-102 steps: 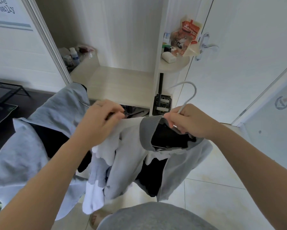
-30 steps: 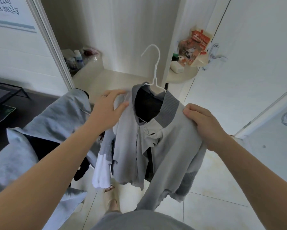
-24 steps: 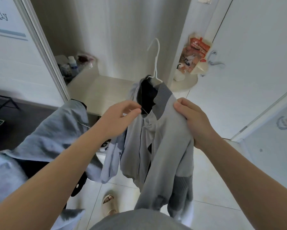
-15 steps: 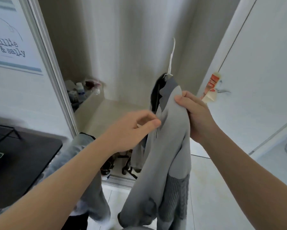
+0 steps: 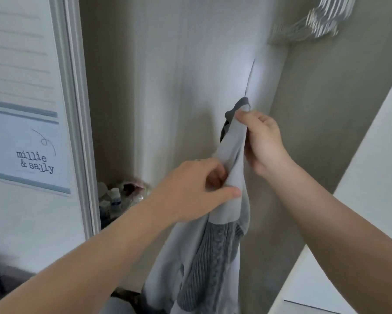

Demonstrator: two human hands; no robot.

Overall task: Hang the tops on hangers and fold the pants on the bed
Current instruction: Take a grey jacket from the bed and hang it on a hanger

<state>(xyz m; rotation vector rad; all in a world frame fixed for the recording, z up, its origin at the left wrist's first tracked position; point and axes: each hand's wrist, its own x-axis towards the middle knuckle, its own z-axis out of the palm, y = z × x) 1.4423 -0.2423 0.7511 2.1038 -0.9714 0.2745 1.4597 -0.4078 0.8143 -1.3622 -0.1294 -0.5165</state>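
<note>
You face the pale back wall of an open wardrobe [image 5: 179,64], with its sliding-door frame [image 5: 75,109] on the left and a white door [image 5: 371,189] on the right. Since half a second ago your view has tipped up. The orange packet and the door handle have gone from sight, and a blurred bunch of empty hangers [image 5: 312,21] now shows at the top right.

The grey top [image 5: 232,168] hangs edge-on in the middle, held higher in the wardrobe than before. The thin hook of its hanger [image 5: 249,79] rises from the dark collar, well below that bunch. Your right hand [image 5: 265,141] pinches the top's shoulder just under the collar, thumb on the near side, fingers curled behind. Your left hand [image 5: 197,184], which was only reaching then, now grips the fabric edge lower down between thumb and curled fingers.

Small bottles [image 5: 114,200] stand on the far left of the shelf, behind your left forearm. A poster [image 5: 32,155] reading "millie & sally" hangs on the left panel.
</note>
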